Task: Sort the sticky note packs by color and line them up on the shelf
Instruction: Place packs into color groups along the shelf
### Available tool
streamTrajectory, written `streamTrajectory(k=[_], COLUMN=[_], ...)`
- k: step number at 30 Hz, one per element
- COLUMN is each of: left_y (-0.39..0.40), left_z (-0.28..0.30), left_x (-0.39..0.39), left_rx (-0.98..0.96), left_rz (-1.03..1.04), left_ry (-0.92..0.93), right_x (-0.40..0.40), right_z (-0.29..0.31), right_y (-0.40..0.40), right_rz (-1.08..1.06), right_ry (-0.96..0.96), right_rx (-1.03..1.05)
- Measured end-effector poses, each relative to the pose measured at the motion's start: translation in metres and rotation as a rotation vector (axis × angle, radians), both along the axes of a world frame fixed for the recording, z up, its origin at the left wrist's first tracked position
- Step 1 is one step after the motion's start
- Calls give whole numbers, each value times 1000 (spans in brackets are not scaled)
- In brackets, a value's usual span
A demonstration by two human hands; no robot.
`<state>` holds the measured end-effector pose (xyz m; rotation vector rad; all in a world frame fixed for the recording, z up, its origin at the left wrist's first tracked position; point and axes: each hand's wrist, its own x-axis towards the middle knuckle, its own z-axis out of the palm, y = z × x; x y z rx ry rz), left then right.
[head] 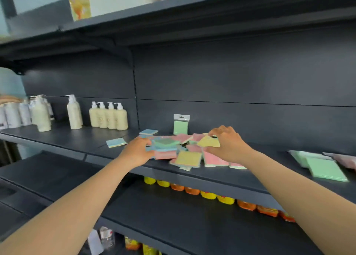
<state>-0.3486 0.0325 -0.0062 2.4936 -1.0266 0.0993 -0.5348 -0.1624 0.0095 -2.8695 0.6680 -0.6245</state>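
Dark shelf (221,175), mid-level of a tall unit. Landmark: the jumbled pile of sticky note packs (181,150) near the shelf's front edge, pink, blue, yellow and green mixed, overlapping.

Well left of the pile, cream pump bottles (108,117) stand in a row of four against the back panel; more bottles further left. Well right of the pile, a pale green pack (325,169) lies flat, with others beside it, blurred.

Left hand (137,151) rests against the pile's left side, fingers on blue and pink packs; whether it grips one, cannot tell.

Right hand (228,142) over the pile's right side, fingers pinched on a yellow pack (208,142), tilted, raised above the rest.

Behind the pile, a green hang-tab pack (181,125) upright at the back panel. Left of the pile, two blue packs (116,142) lie flat, apart.
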Motion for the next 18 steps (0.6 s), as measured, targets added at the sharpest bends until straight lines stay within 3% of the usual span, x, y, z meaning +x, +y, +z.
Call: streamTrajectory(k=[7,11,18], left_y=[43,26,-25], left_z=[-15,-24,-20], left_x=[91,120,165], left_rx=[-63,-142,-70], left_rz=[49,1,-146], left_ry=[146,280,353], right_x=[82,123,191], right_z=[-6,-12,-17], right_y=[30,15,-15], right_rz=[44,18,-29], right_ry=[59,89,216], right_rx=[41,137,354])
